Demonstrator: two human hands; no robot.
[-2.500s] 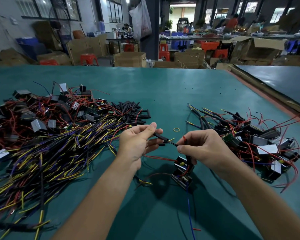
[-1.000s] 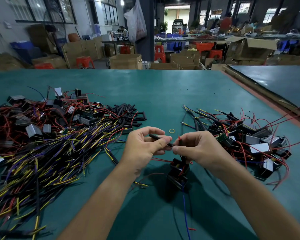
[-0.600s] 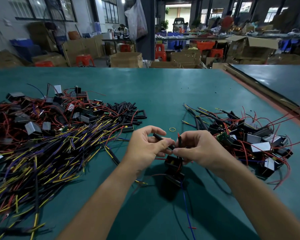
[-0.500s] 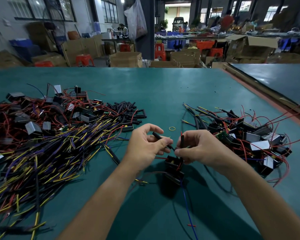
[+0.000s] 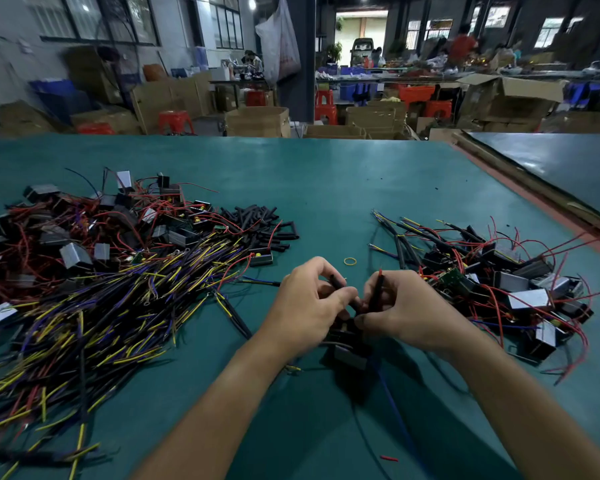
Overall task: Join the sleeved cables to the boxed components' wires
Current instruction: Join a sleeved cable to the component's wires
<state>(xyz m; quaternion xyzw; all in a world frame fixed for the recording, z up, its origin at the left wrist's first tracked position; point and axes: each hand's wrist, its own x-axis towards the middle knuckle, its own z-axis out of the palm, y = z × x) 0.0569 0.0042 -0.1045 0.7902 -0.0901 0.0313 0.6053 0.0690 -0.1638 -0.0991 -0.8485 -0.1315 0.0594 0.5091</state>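
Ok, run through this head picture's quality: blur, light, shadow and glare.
Head view: the left hand, pinching a sleeved cable, and the right hand, pinching a red-tipped wire, look fairly sharp; the wire pile smears toward the lower left; soft shadow lies on the green table beneath the forearms; a ceiling lamp flares white.

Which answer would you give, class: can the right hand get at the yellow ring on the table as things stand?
Probably yes: the yellow ring lies alone on bare table just beyond the right hand, nothing covering it. The hand grips a black sleeve, though, so it is not free.
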